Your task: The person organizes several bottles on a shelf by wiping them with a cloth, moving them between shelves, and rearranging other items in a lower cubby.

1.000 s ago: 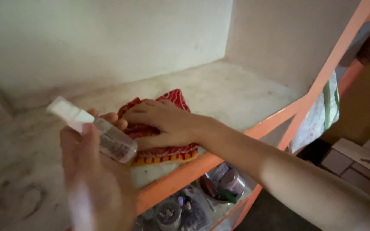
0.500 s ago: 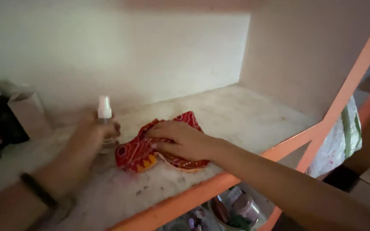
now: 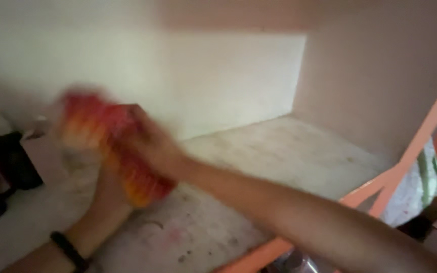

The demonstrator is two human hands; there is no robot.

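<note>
Shelf (image 3: 279, 167); blurred cloth (image 3: 112, 146) hiding fingers

Two hands, the left hand (image 3: 104, 189) and the right hand (image 3: 150, 146), meet at one blurred red-and-orange cloth (image 3: 112, 144) above one pale shelf (image 3: 279, 162), while one black wristband (image 3: 69, 250) and about two dark containers (image 3: 6, 167) show at the left.

Blurred red cloth (image 3: 112, 146) in right hand (image 3: 150, 146)
</note>
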